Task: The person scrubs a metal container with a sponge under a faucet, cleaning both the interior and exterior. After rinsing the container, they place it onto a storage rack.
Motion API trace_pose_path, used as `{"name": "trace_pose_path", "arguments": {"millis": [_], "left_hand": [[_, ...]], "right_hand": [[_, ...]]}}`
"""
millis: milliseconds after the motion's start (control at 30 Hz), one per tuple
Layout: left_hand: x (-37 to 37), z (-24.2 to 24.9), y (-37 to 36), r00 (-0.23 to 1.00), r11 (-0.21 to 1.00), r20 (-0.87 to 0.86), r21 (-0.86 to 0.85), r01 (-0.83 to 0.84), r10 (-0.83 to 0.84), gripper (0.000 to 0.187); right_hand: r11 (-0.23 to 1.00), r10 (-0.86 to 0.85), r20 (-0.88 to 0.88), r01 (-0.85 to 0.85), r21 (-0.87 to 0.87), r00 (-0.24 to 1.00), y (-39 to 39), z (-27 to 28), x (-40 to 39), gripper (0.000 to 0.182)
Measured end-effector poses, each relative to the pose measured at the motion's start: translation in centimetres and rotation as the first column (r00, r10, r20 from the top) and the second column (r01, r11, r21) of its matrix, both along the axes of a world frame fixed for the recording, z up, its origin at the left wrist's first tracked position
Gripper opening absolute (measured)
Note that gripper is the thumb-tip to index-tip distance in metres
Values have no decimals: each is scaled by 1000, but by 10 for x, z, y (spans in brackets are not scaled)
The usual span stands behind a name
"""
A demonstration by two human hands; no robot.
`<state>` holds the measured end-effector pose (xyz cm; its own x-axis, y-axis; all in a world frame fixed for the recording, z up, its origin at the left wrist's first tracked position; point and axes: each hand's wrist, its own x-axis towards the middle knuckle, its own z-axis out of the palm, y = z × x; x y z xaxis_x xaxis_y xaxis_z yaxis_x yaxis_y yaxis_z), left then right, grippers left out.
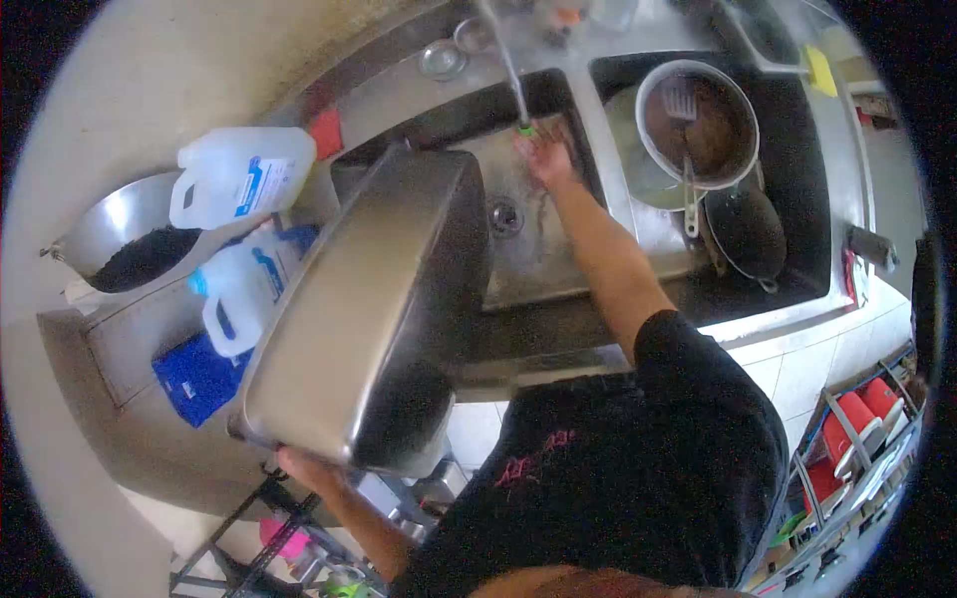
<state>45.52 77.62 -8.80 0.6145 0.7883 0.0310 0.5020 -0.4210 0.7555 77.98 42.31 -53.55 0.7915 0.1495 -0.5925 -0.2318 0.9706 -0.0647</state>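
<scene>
A large deep metal pan [349,289] stands tilted over the left edge of the sink, its long side towards the camera. My left hand [311,470] grips its near lower corner. Over the left sink basin [518,249], my right hand [548,157] reaches to the far end, its fingers apart beside a small green piece [526,131] at the end of a thin faucet pipe [512,75]. Whether the fingers touch the green piece is unclear. The basin's round drain [505,215] lies between the pan and my right forearm.
The right basin holds a round pot [733,164] with a slotted spatula [688,164] and a dark pan [748,234]. White jugs [254,179], a metal bowl [130,214] and a blue cloth [194,374] are at the left. A yellow sponge [821,72] is at the back right.
</scene>
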Motion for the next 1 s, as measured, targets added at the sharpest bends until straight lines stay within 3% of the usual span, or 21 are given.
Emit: {"name": "trace_pose_path", "arguments": {"millis": [33, 67, 167, 233, 267, 333, 400, 433, 467, 533, 567, 600, 633, 667, 700, 733, 800, 833, 900, 933, 1000], "left_hand": [[-9, -1, 12, 1000, 1000, 0, 8, -4, 4, 53], [-21, -2, 30, 964, 954, -261, 273, 121, -48, 53], [4, 4, 19, 937, 932, -333, 296, 210, -105, 55], [6, 6, 14, 846, 868, -532, 435, 239, 34, 58], [-4, 5, 22, 862, 811, -505, 483, 330, -50, 56], [-17, -12, 30, 912, 811, -410, 532, 241, -2, 56], [-19, -10, 38, 837, 659, -547, 634, 405, 12, 56], [-20, -10, 42, 800, 566, -599, 671, 479, 34, 56], [-17, -11, 44, 842, 611, -537, 651, 450, -49, 45], [-13, -18, 41, 969, 861, -200, 457, 224, -145, 39], [-2, -16, 30, 973, 866, -183, 454, 208, -138, 39], [13, -8, 12, 988, 931, -105, 334, 146, -117, 41], [13, -2, 2, 996, 975, -34, 204, 90, -84, 43], [-5, -6, 23, 972, 931, -211, 321, 173, -107, 44], [-5, 0, 8, 975, 935, -201, 316, 160, -99, 44], [8, 10, -16, 986, 971, -76, 177, 159, -148, 46], [6, 15, -28, 982, 987, 96, 30, 158, -160, 38], [-2, 17, -26, 983, 990, 115, 33, 141, -143, 38], [-22, 20, -18, 959, 942, 10, 190, 276, -283, 36], [-29, 20, -17, 959, 943, 8, 188, 276, -282, 36], [-31, 35, -42, 973, 966, 60, 148, 213, -224, 36]], "right_hand": [[984, -172, -123, 177, 31, 977, 13, -15, 6, 35], [980, -142, 16, 139, 140, 990, 15, -65, 15, 26], [976, -56, -42, 63, 208, 998, 30, -103, 25, 17], [951, 3, 331, -105, 290, 944, 37, -151, 23, 16], [967, 74, 99, -96, 237, 992, 41, -150, 23, 18], [980, 133, -136, -110, 167, 982, 43, -138, 19, 22], [990, 74, -227, -99, -100, 971, 38, -82, 8, 18], [988, 76, -208, -103, -119, 975, 33, -90, 0, 18], [926, 156, -254, -231, -298, 954, 34, -98, -12, 15], [811, 224, -297, -347, -472, 928, 26, -96, -23, 13], [483, 221, -196, -282, -829, 955, 13, -46, -24, 16], [52, 262, -94, -111, -992, 960, -3, 9, -16, 20], [64, 256, 11, -6, -998, 967, -17, 58, 5, 23], [80, 249, 109, 92, -993, 962, -31, 110, 25, 27], [38, 272, -5, -16, -999, 962, -44, 195, 40, 33], [-92, 189, 277, 298, -950, 942, -48, 201, 70, 42], [-338, 201, 409, 455, -824, 890, -54, 216, 125, 51], [-330, 216, 426, 476, -815, 879, -57, 229, 135, 51], [-270, 431, 173, 309, -912, 886, -64, 251, 148, 68], [-269, 452, 190, 336, -903, 872, -71, 249, 161, 68], [-400, 436, -160, 32, -916, 886, -82, 232, 184, 84]]}}
